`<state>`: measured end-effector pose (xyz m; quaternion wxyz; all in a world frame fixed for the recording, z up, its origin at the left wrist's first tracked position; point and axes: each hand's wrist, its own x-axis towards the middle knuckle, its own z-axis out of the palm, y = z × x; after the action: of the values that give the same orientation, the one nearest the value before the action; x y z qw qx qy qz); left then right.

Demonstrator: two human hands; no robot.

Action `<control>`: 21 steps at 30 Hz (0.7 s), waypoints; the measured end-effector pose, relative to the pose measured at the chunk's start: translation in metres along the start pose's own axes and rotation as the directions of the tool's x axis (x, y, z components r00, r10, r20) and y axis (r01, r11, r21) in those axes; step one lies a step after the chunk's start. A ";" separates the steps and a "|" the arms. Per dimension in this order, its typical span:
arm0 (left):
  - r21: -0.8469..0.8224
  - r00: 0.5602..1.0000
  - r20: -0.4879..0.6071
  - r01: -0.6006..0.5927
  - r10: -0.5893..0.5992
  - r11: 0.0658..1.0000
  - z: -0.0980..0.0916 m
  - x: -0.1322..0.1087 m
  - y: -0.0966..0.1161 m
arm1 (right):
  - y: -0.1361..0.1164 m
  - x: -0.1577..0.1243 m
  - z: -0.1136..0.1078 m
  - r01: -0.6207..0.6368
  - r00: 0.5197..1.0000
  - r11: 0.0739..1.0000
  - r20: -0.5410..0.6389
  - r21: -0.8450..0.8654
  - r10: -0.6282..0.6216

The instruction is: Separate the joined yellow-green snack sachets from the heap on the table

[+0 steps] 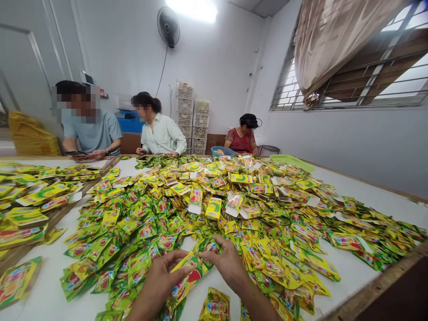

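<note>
Just ahead at 12 o'clock, the left hand (157, 285) pinches a yellow-green sachet (185, 276) between curled fingers, while the half-open right hand (227, 263) rests against its upper end, a light hold that keeps the foil from creasing. Beyond, a pile (200, 209) spreads over the table (351, 285), with a co-worker (160, 127) and a basket (222, 150) near 12 o'clock

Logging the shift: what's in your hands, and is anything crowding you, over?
Left hand and right hand on one yellow-and-green foil sachet. Loose sachet heap right ahead on the white table. Nothing between hands and sachet.
</note>
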<state>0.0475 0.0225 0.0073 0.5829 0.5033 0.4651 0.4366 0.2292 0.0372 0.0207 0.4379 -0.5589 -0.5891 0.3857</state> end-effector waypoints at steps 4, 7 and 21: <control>-0.101 0.999 -0.023 0.039 -0.041 0.994 0.004 0.001 -0.003 | 0.002 0.000 0.014 0.045 0.984 0.994 -0.165 -0.101 -0.061; -0.133 0.998 -0.046 0.025 -0.032 0.991 0.004 0.002 -0.004 | 0.007 -0.003 0.026 0.049 0.978 0.993 -0.196 -0.110 -0.070; -0.087 0.996 0.078 0.043 -0.036 0.995 -0.002 -0.005 0.007 | -0.002 -0.019 0.001 0.090 0.988 0.981 0.138 -0.171 -0.067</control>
<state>0.0446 0.0184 0.0147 0.6304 0.4841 0.4326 0.4255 0.2278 0.0179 0.0212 0.3621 -0.5451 -0.6702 0.3503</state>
